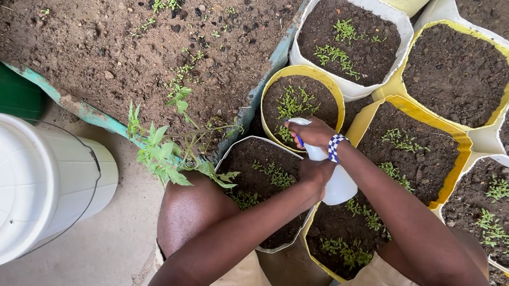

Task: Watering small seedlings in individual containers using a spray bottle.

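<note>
Both your hands grip one white plastic spray bottle (334, 179). Your right hand (313, 132) wraps its blue-triggered head; your left hand (317, 171) clasps its body above seedling-filled soil bags (300, 103).

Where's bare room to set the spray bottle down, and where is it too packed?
Free: the bare concrete floor between the white lidded bucket and the person's knee. Also open soil in the raised bed, upper left. Crowded: right side, where soil-filled grow bags stand edge to edge around the spray bottle.
</note>
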